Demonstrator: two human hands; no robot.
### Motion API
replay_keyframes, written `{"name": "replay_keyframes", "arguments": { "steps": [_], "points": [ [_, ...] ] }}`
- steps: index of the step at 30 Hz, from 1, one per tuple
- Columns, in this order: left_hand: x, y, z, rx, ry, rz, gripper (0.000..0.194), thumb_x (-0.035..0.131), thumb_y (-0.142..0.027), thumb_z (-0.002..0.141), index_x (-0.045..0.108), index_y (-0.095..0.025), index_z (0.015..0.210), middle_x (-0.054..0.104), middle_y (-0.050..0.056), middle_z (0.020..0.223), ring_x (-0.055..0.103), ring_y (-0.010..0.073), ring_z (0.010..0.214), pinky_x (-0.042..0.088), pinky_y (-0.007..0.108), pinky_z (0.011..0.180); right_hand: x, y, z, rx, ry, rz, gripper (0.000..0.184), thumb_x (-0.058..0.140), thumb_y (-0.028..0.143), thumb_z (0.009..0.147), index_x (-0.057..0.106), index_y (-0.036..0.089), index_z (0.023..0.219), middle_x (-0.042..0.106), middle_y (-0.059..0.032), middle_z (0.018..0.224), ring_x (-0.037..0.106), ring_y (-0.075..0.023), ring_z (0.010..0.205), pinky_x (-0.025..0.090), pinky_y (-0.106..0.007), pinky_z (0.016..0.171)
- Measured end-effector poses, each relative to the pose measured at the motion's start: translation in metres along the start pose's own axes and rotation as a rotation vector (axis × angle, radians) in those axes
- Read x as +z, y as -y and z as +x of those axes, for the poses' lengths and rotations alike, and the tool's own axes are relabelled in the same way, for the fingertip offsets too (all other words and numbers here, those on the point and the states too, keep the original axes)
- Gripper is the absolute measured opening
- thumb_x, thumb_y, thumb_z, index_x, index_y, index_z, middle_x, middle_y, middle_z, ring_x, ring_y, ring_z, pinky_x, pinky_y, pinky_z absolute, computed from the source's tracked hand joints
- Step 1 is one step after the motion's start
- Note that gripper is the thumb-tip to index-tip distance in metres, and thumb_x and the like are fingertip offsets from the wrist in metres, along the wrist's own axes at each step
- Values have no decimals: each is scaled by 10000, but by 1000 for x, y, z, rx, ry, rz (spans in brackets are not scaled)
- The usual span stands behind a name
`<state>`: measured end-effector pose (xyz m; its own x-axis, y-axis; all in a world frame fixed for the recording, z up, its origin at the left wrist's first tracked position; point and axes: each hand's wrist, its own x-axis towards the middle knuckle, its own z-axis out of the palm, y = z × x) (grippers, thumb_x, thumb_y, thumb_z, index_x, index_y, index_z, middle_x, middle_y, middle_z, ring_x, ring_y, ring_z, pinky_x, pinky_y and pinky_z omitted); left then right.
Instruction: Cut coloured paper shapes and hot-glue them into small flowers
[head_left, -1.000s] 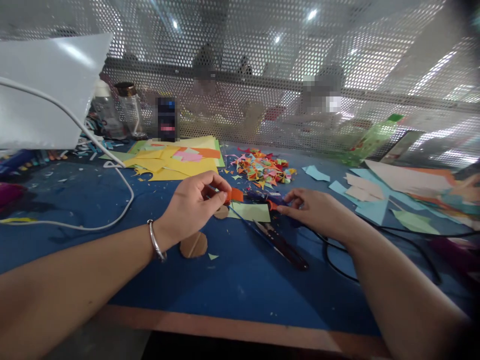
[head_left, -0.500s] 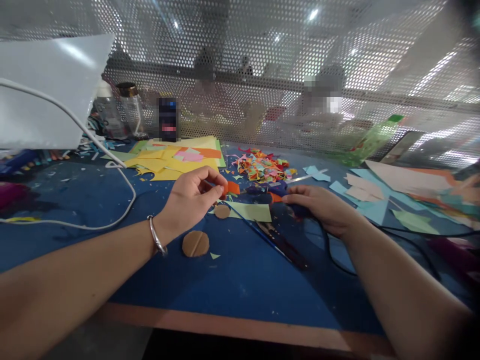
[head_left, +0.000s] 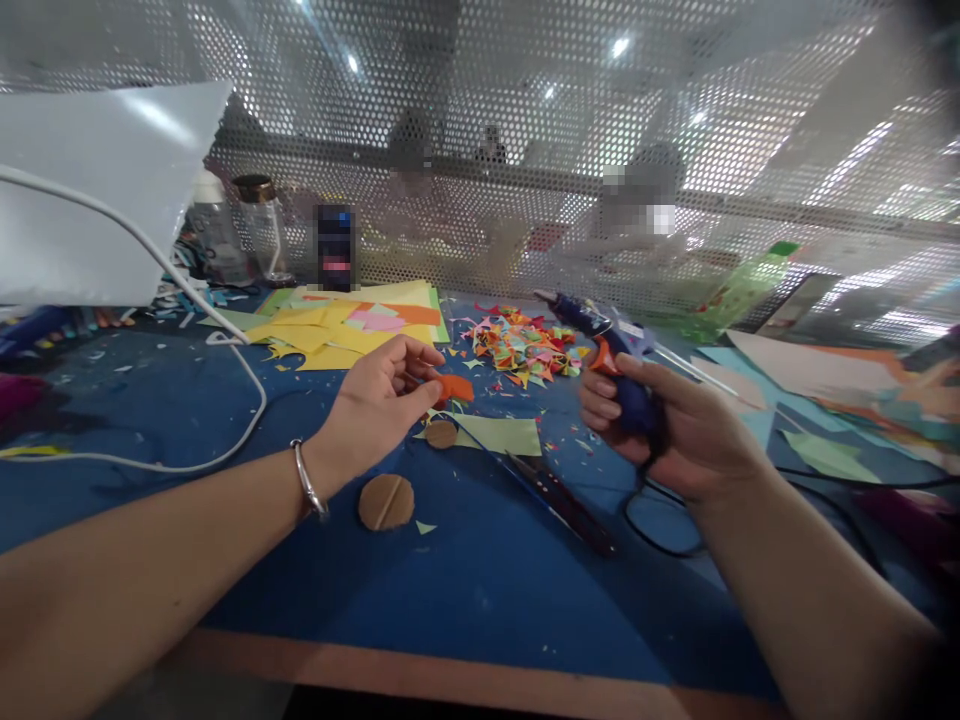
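My left hand [head_left: 386, 400] pinches a small piece of orange paper [head_left: 455, 388] between thumb and fingers, just above the table. My right hand [head_left: 675, 415] is wrapped round a blue hot glue gun [head_left: 637, 400] with an orange trigger; its nozzle points up and to the left, and a clear glue stick [head_left: 697, 375] sticks out of its back. Below my left hand lie a small cardboard disc [head_left: 441, 433] and a larger cardboard disc [head_left: 386, 502]. Between the hands, a pale green paper strip [head_left: 502, 436] lies partly under a thin blue stick and dark-handled scissors [head_left: 566, 505].
A heap of colourful paper scraps [head_left: 521, 345] lies behind the hands. Yellow sheets [head_left: 322, 335] are at back left, blue and pink paper [head_left: 787, 370] at right. A white cable [head_left: 259, 400] loops on the left; the black cord [head_left: 667, 550] curls below my right hand. A perforated screen stands behind.
My right hand has closed round the glue gun's handle and raised it off the table, nozzle tilted up. My left hand keeps the orange paper in nearly the same place.
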<state>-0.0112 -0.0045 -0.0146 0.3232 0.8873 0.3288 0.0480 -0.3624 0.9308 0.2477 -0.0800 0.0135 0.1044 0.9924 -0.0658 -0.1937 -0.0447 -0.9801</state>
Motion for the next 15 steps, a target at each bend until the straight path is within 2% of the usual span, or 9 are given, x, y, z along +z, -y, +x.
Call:
{"name": "replay_keyframes", "arguments": {
  "steps": [3, 6, 9, 12, 15],
  "points": [
    [2, -1, 0, -47, -2, -45, 231, 702, -147, 754, 610, -171, 965, 649, 10, 793, 646, 112, 705, 548, 242, 655, 2, 2, -2, -7, 39, 16, 244, 648, 401, 851, 534, 221, 732, 379, 21, 685, 388, -115, 570, 404, -239, 484],
    [3, -1, 0, -95, 2, -89, 243, 703, -161, 756, 598, -165, 974, 671, 19, 800, 643, 114, 695, 540, 245, 640, 5, 1, -2, -41, 47, -92, 234, 566, 422, 879, 541, 232, 744, 350, 22, 638, 370, -136, 547, 370, -263, 455],
    [4, 0, 0, -117, -1, -125, 268, 700, -169, 763, 579, -164, 1002, 675, 12, 770, 632, 108, 653, 525, 244, 615, 9, -4, -4, -129, 11, -209, 213, 614, 423, 849, 581, 229, 769, 407, 22, 611, 393, -139, 547, 405, -274, 498],
    [4, 1, 0, -101, -20, -118, 293, 696, -160, 761, 560, -170, 1020, 661, -9, 741, 622, 100, 639, 517, 242, 624, 10, -11, -7, -207, -23, -379, 309, 684, 476, 818, 578, 220, 681, 492, 8, 609, 458, -141, 570, 423, -276, 544],
    [4, 1, 0, -76, -23, -77, 313, 690, -148, 751, 549, -174, 1029, 647, -19, 741, 625, 101, 661, 510, 241, 638, 10, -15, -9, -255, -42, -619, 428, 668, 555, 821, 558, 217, 581, 535, -12, 594, 507, -153, 583, 417, -282, 545]
  ]
}}
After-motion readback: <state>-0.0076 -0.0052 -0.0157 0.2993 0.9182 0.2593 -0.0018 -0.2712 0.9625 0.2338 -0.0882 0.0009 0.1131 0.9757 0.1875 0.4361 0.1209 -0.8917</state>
